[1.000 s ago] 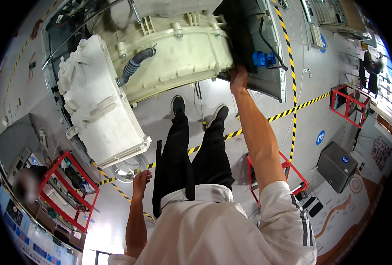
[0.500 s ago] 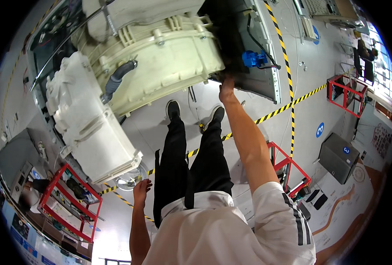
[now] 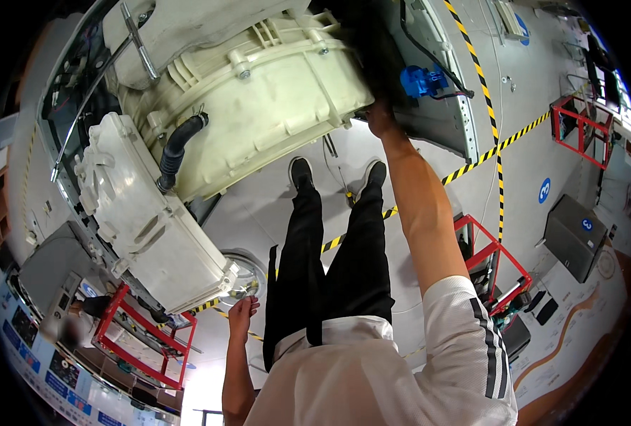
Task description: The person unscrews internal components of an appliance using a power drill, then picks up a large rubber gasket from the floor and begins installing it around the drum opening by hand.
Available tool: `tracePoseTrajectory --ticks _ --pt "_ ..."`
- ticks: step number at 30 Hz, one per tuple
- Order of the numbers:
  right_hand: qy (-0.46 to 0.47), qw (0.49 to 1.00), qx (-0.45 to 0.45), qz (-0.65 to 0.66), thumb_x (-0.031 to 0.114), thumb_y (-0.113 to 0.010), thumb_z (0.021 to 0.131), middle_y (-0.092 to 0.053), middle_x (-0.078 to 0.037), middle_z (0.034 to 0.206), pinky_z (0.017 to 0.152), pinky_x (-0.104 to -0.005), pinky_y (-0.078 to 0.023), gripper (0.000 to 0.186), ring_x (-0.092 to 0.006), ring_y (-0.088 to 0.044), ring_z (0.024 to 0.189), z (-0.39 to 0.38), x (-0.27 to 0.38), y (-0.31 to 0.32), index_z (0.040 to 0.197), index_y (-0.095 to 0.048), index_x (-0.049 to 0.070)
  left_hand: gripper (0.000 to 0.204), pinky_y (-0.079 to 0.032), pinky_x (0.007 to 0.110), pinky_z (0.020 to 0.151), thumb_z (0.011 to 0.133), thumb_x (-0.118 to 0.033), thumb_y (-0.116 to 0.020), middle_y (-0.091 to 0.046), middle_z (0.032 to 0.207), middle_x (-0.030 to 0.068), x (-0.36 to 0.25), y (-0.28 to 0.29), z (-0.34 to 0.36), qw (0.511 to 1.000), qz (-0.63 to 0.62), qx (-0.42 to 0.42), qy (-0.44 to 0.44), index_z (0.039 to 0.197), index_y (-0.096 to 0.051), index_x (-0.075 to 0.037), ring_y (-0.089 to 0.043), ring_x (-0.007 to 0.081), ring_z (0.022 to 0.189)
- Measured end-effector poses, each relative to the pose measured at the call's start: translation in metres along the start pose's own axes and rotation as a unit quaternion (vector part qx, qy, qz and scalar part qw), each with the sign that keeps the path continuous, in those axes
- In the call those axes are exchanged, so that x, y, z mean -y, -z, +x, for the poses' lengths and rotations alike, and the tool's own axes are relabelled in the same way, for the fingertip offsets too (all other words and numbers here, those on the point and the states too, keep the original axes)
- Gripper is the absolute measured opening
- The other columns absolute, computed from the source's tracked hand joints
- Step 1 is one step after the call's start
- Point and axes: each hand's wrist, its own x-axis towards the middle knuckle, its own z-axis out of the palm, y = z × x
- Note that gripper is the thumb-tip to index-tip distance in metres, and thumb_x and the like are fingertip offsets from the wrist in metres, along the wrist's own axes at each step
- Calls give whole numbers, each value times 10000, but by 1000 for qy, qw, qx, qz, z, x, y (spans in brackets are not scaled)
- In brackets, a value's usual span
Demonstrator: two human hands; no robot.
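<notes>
A cream plastic washing machine tub [image 3: 258, 106] sits in an opened cabinet, with a grey counterweight block [image 3: 187, 32] on it. My right hand [image 3: 381, 118] reaches in at the tub's right lower edge. Its fingers lie in shadow behind that edge, so their grip is hidden. Low on the left, my left hand [image 3: 243, 314] hangs beside the end of a white plastic housing [image 3: 152, 220], fingers loosely bent and holding nothing. A black ribbed hose [image 3: 175, 151] links tub and housing. A metal T-handle wrench [image 3: 139, 44] lies across the counterweight.
A blue plastic part [image 3: 420, 82] with a cable is on the cabinet's right side panel [image 3: 447, 131]. Red-framed carts [image 3: 496, 266] stand at both sides. A round clear door glass [image 3: 248, 273] is behind my left hand. Yellow-black tape [image 3: 482, 71] marks the floor.
The whole view has shifted, placing most things lower. My right hand stays at the tub's right edge. The fingers of my left hand are a little more bent.
</notes>
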Motion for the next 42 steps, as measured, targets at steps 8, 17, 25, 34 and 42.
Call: tracePoseTrajectory --ticks 8,17,25,34,42 --pt "-251 921 -184 235 393 -445 889 -566 -29 1084 736 -285 -391 413 -134 -500 874 -27 -5 -16 1155 -549 95 357 -478 243 736 916 -308 -503 -643 944 71 1 7 9 1000 4 15 -11 1014 -606 19 -622 149 865" --pt "-261 930 45 -253 358 -523 841 -661 -141 952 757 -333 -483 421 -242 -643 857 -198 -13 11 1052 -612 4 343 -472 247 702 910 -298 -504 -648 932 67 -39 3 11 997 46 38 -47 1008 -610 12 -623 142 835" --pt "-392 906 -20 -161 350 -539 807 -659 -176 900 788 -357 -489 415 -288 -640 866 -338 -62 74 1023 -621 6 341 -476 295 755 899 -322 -511 -637 968 85 -62 -7 13 985 142 60 -79 1010 -605 -13 -613 169 883" --pt "-430 892 -103 90 217 -505 883 -627 -51 837 579 -259 -454 282 -132 -621 718 -413 -53 98 1070 -568 15 324 -481 271 720 903 -310 -512 -640 927 57 -84 -53 -11 951 253 69 -164 1010 -615 -22 -612 135 816" --pt "-458 864 -125 168 247 -483 909 -606 -59 903 609 -248 -470 313 -155 -629 776 -509 -56 134 1137 -516 35 363 -453 225 624 863 -358 -561 -653 844 47 -42 -78 -31 946 253 61 -191 935 -638 -11 -606 102 738"
